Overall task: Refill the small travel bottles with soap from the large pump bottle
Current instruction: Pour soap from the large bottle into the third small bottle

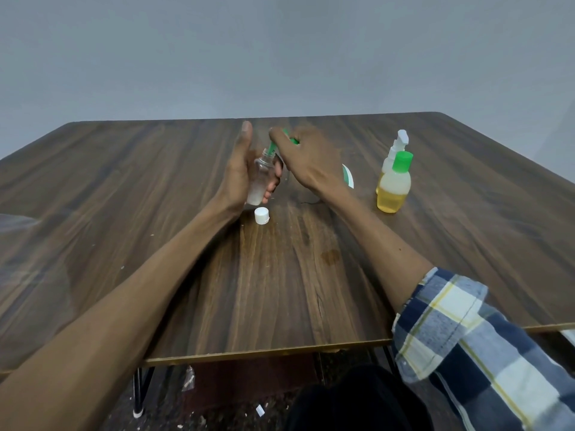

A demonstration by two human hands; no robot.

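Note:
My left hand [239,169] grips a small clear travel bottle [259,178], fingers curled round its far side and thumb pointing up. The bottle is uncapped, leans slightly and holds a little clear liquid at the bottom. My right hand [305,160] lies over the green pump head [294,140] of the large pump bottle, fingers curled down around it. The green nozzle [271,148] reaches the small bottle's open neck. The pump bottle's body is mostly hidden behind my right hand; only a white and green strip [348,176] shows.
A white screw cap [261,215] lies on the wooden table [186,244] just in front of my left hand. To the right stand a green-capped bottle of yellow liquid [393,188] and, behind it, a white-topped spray bottle [398,147]. The table's near edge runs below my forearms.

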